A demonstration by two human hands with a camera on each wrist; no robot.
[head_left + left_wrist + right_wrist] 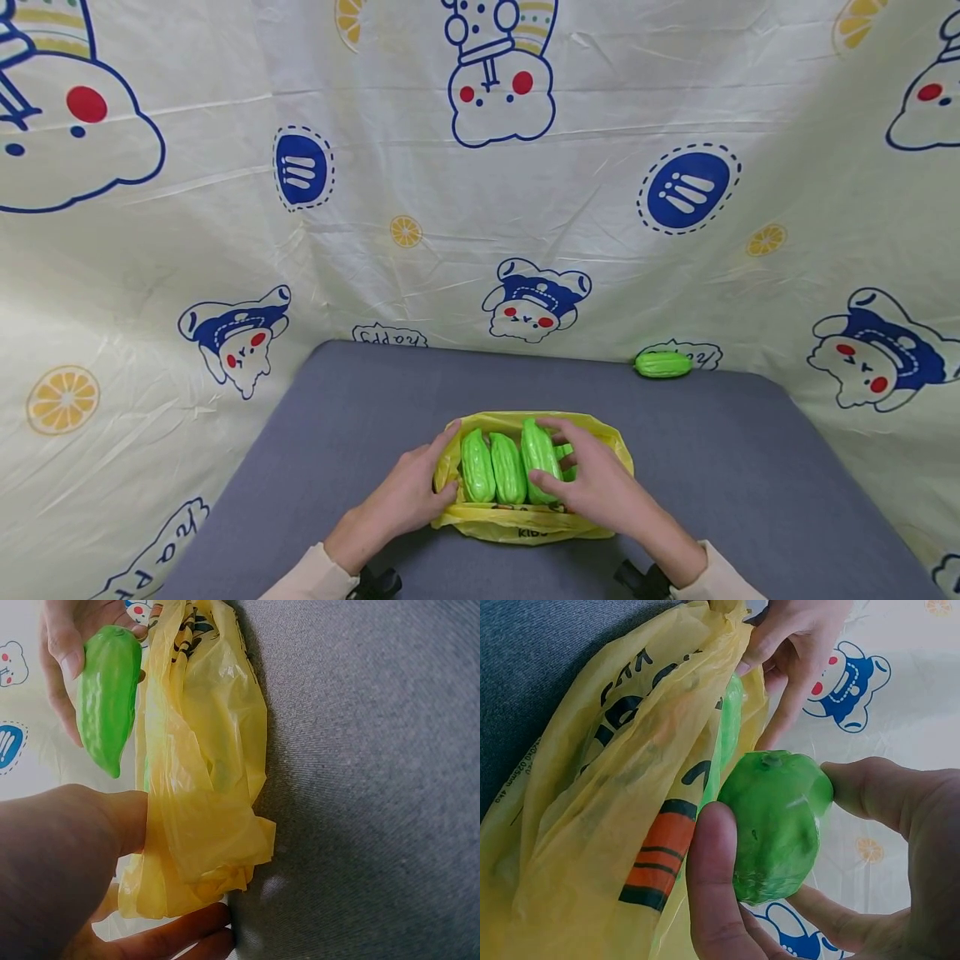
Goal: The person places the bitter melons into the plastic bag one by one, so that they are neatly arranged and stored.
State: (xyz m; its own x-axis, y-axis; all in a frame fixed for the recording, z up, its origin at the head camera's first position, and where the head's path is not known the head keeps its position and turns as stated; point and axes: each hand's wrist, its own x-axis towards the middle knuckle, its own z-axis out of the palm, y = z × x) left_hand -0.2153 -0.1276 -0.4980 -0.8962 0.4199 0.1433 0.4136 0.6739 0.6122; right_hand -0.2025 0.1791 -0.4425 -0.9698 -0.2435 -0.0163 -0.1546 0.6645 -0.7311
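A yellow plastic bag (525, 530) lies on the grey table with its mouth spread wide. Two green bitter melons (477, 467) (508, 468) lie side by side within it, and more green shows under my right hand. My right hand (596, 475) holds another bitter melon (776, 825) between thumb and fingers, above the right part of the bag's mouth. At the left end, my left hand (412, 483) grips the bag's edge. Its thumb is at the rim, while the other fingers (176, 930) reach round the outside.
A further bitter melon (663, 364) lies at the table's far edge, right of the middle. Behind the grey table (390, 383) hangs a pale sheet (420, 183) printed with cartoon figures and orange slices.
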